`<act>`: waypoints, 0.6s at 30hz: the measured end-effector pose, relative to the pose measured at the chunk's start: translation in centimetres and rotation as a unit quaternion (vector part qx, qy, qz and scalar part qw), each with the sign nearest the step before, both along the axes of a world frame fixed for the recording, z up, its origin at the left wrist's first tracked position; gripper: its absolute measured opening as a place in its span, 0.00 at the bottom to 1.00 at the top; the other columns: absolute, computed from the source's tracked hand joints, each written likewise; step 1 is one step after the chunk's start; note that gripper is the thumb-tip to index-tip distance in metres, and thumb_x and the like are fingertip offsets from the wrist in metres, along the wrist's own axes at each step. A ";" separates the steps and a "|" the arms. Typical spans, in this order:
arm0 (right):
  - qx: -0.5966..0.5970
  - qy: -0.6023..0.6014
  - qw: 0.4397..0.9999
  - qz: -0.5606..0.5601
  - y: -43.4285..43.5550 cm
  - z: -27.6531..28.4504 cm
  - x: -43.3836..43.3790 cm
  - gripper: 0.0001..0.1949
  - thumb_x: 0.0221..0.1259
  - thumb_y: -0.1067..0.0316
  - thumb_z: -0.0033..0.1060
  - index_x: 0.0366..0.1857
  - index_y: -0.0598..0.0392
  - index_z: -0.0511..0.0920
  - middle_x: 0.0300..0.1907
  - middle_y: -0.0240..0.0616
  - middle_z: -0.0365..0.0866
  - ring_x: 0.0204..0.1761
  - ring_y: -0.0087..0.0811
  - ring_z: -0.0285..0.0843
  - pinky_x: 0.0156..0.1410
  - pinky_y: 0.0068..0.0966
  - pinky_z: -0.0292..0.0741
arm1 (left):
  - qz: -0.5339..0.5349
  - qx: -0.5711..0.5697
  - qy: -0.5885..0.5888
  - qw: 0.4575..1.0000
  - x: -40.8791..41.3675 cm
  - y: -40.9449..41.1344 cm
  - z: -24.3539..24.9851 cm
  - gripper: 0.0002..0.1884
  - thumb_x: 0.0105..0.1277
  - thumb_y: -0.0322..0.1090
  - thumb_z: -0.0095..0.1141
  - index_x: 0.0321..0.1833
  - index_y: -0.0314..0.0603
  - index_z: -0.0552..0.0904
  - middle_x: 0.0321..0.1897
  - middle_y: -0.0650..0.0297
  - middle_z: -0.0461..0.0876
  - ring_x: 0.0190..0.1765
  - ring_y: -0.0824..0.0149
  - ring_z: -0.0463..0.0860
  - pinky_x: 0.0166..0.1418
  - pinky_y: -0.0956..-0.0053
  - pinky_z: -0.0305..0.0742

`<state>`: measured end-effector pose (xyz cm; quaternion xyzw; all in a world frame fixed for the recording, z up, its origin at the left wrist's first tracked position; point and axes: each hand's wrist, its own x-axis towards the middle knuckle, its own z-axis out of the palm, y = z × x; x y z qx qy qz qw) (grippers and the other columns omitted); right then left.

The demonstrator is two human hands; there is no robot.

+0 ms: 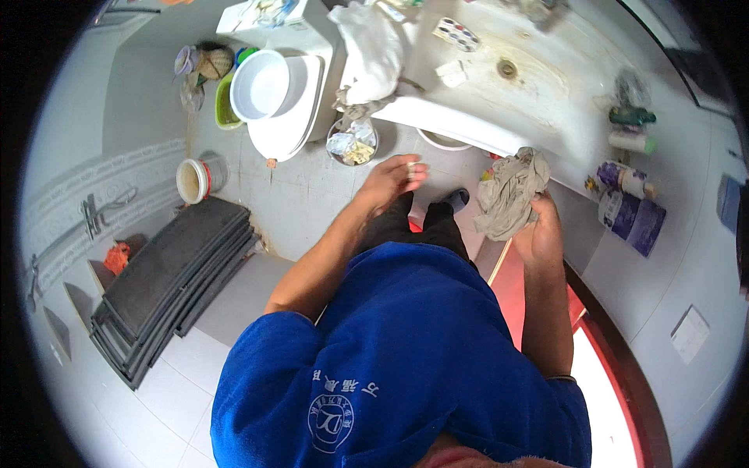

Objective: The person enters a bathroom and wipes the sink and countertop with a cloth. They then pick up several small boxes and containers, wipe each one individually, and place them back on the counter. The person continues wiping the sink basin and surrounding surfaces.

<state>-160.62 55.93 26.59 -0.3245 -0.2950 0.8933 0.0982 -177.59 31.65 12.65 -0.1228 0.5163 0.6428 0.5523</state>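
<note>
My right hand (541,228) grips a crumpled grey-beige cloth (509,196), which hangs over its fingers in front of the sink cabinet. My left hand (395,180) is raised near the middle, fingers partly curled. A small pale spot shows at its fingertips; whether it holds something I cannot tell. Beyond that hand stands a small round bin (375,140) with crumpled paper and wrappers inside. The white washbasin (526,99) has stains, a round drain, a blister-like pack (456,34) and a piece of white paper (452,74). A white plastic bag (371,58) lies on the basin's left ledge.
A white basin (260,85) rests on the closed toilet lid (281,137), beside a green tub (224,105). Left of me are a bucket (192,181) and stacked dark folding frames (175,263). Bottles and packs (632,175) line the right wall, near a red door frame (608,362).
</note>
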 end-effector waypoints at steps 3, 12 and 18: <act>-0.001 -0.014 0.999 0.045 -2.1 -0.2 -3.3 0.30 0.72 0.68 0.45 0.78 0.64 0.65 0.72 0.50 0.74 0.74 0.45 0.74 0.81 0.46 0.69 | 0.157 -0.083 0.002 0.984 -1.5 -8.7 -6.7 0.16 0.84 0.32 0.50 0.68 0.30 0.77 0.53 0.53 0.88 0.52 0.62 0.90 0.59 0.68 0.87; 0.277 -0.088 0.923 0.254 -5.4 -1.0 -9.9 0.36 0.70 0.59 0.52 0.80 0.63 0.59 0.75 0.53 0.70 0.75 0.51 0.72 0.79 0.52 0.72 | 0.275 -0.160 -0.036 0.947 -6.8 -15.5 -16.5 0.38 0.80 0.28 0.49 0.87 0.30 0.47 0.76 0.40 0.68 0.74 0.45 0.75 0.74 0.54 0.79; 0.055 -0.092 0.982 0.158 -7.2 1.5 -11.4 0.33 0.70 0.64 0.53 0.77 0.65 0.63 0.69 0.51 0.76 0.71 0.47 0.77 0.74 0.47 0.79 | 0.106 -0.210 -0.044 0.971 -2.5 -21.2 -17.1 0.33 0.80 0.31 0.49 0.85 0.32 0.57 0.73 0.40 0.73 0.68 0.47 0.82 0.69 0.54 0.83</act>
